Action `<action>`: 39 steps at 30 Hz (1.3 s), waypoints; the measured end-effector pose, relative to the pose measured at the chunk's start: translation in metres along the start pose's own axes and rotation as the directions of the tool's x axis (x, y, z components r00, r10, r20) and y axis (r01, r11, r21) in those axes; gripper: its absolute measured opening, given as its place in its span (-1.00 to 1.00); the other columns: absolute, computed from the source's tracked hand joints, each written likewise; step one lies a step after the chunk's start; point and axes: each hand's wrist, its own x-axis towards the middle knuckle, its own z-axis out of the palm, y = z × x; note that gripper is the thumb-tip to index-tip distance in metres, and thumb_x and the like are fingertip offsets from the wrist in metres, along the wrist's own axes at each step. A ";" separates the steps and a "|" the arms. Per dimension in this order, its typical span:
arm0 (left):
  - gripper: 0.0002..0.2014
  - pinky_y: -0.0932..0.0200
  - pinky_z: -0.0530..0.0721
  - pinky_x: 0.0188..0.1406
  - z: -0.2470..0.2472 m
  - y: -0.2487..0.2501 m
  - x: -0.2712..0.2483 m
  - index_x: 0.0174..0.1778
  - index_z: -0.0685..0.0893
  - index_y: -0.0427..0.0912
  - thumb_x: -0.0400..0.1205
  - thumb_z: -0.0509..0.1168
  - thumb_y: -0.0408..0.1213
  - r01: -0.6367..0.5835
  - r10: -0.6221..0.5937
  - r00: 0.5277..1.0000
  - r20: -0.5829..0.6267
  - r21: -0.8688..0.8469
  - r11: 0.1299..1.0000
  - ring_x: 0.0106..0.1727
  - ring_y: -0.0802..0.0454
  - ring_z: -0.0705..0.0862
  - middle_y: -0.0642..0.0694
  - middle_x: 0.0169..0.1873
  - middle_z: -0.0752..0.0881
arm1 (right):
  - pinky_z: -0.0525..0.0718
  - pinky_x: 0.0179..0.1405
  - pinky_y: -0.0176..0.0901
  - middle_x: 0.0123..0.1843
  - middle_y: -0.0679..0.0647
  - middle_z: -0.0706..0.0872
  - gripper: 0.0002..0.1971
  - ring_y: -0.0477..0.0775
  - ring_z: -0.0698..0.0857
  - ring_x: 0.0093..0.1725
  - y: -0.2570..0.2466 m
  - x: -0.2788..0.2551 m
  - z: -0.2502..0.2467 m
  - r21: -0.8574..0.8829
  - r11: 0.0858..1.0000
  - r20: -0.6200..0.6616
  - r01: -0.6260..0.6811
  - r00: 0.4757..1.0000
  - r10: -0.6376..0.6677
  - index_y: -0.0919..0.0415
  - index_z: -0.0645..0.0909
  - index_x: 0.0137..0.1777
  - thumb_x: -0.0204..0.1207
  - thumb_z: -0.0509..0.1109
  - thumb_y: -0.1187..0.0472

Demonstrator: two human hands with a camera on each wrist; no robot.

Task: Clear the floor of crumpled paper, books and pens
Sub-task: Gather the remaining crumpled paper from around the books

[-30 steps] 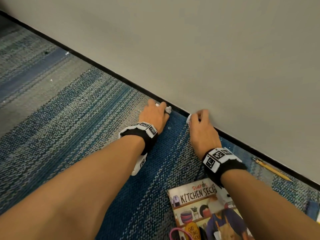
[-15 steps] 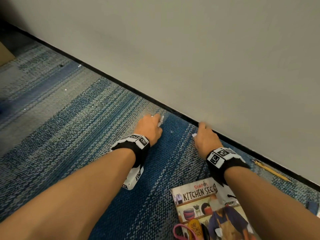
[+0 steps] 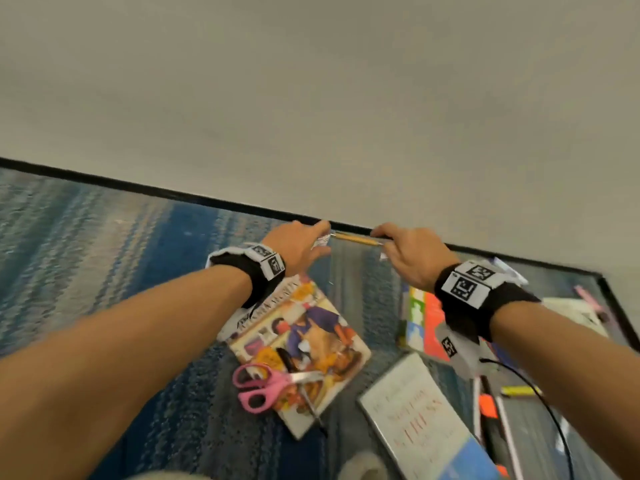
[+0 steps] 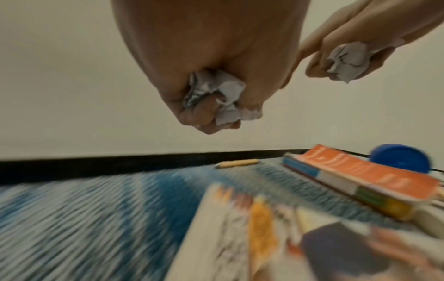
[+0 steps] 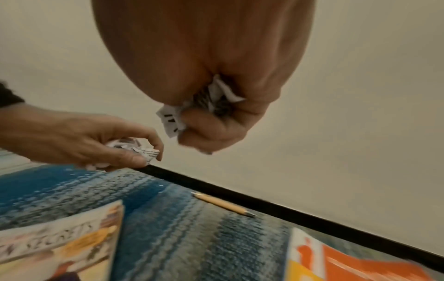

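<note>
While both hands' fingers clutch paper wads, books (image 3: 298,344), scissors (image 3: 266,384), pencil (image 3: 356,239) remain.

Left hand (image 4: 211,62) grips crumpled paper (image 4: 216,97); pencil (image 4: 236,163) on carpet (image 4: 84,218) beside baseboard (image 4: 120,165).

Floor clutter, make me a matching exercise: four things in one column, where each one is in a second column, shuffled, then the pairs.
Things
1. pencil
2. pink scissors
3. crumpled paper
4. orange book

Places
A. lying on the cookbook's cover
B. gripped in the left hand
C. on the carpet along the black baseboard
D. on the carpet, right of the cookbook

Pairs: 1-C, 2-A, 3-B, 4-D
</note>
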 end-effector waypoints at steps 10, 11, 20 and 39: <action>-0.67 0.08 0.51 -0.15 -0.043 0.186 0.025 0.13 0.68 -0.12 0.72 0.15 0.02 -0.362 0.351 0.932 0.090 0.199 0.911 -0.11 -0.17 0.64 -0.23 -0.05 0.76 | 0.76 -0.29 -0.04 -0.46 0.07 0.69 -0.70 0.07 0.73 -0.48 0.120 -0.137 -0.056 0.228 0.942 -0.140 -0.248 0.949 0.284 0.28 0.63 -0.20 0.61 0.09 0.26; -0.65 0.10 0.49 -0.20 -0.042 0.201 0.023 0.07 0.69 -0.13 0.72 0.14 0.04 -0.372 0.363 0.928 0.080 0.213 0.903 -0.20 -0.12 0.60 -0.21 -0.13 0.75 | 0.77 -0.29 -0.06 -0.48 0.01 0.65 -0.71 0.02 0.73 -0.50 0.132 -0.148 -0.056 0.258 0.935 -0.148 -0.244 0.946 0.288 0.24 0.65 -0.10 0.62 0.08 0.27; -0.76 0.14 0.43 -0.19 0.039 0.415 0.016 0.03 0.73 -0.21 0.63 0.24 -0.16 -0.451 0.414 0.892 0.180 0.299 0.841 -0.01 -0.29 0.68 -0.30 -0.06 0.76 | 0.54 -0.07 -0.19 -0.43 -0.05 0.59 -0.62 -0.01 0.78 -0.47 0.251 -0.289 -0.033 0.524 0.825 -0.162 -0.211 0.926 0.340 0.11 0.60 -0.18 0.70 0.10 -0.08; -0.82 0.11 0.54 -0.23 0.078 0.449 0.031 -0.07 0.65 -0.17 0.56 0.39 -0.13 -0.240 0.067 0.955 0.290 0.620 0.747 -0.06 -0.26 0.71 -0.24 -0.08 0.76 | 0.61 -0.01 -0.05 0.07 0.18 0.68 -0.86 0.23 0.68 0.06 0.330 -0.318 0.039 0.284 0.916 -0.057 -0.283 0.949 0.311 0.08 0.62 0.10 0.61 0.28 0.17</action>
